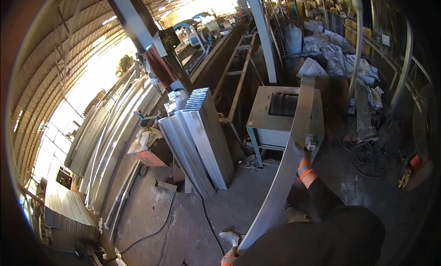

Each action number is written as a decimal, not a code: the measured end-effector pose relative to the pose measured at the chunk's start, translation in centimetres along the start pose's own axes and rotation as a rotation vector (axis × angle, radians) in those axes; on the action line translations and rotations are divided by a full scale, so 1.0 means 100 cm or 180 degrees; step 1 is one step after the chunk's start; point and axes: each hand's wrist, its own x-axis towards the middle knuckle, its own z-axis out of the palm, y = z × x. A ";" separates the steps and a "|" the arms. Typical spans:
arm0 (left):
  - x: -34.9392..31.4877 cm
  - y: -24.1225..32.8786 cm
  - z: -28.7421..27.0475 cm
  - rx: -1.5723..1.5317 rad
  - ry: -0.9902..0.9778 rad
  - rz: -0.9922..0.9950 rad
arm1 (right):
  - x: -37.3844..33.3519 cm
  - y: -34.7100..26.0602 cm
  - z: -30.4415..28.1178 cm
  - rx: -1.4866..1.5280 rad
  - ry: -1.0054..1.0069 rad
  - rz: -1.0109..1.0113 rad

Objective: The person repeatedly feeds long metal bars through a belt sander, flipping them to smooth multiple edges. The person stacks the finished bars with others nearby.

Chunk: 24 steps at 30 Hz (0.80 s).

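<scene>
Dark sleeve (324, 196) angled forward, right hand (304, 163) high, left hand (229, 257) low, fingers of both clamped on metal strip (283, 178)

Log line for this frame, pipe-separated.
left hand: at metal strip's near end | right hand: gripping strip farther up | strip: slanting | nearby: grey-topped stand, upright metal profiles

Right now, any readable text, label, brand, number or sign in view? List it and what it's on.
None readable.
Long metal strip in the right hand: no marking that I can make out.
Small panel on the metal stand: too small to read.
White sheet, upper right: can't tell whether it's printed.
Reddish box on the floor: too blurred to read any print.
</scene>
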 end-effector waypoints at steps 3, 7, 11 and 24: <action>0.041 0.028 0.004 -0.0267 -0.0175 -0.0126 | 0.068 0.019 0.004 -0.0867 0.0287 -0.0692; 0.125 0.076 0.012 -0.0709 -0.0341 -0.0366 | 0.142 0.033 0.003 -0.3373 0.0353 -0.1840; 0.271 0.140 0.059 -0.1930 -0.0871 -0.0263 | 0.266 0.032 0.017 -0.4501 -0.0049 -0.2293; 0.559 0.418 0.151 -0.3545 -0.2712 -0.0893 | 0.633 -0.038 0.053 -0.6191 0.0358 -0.1460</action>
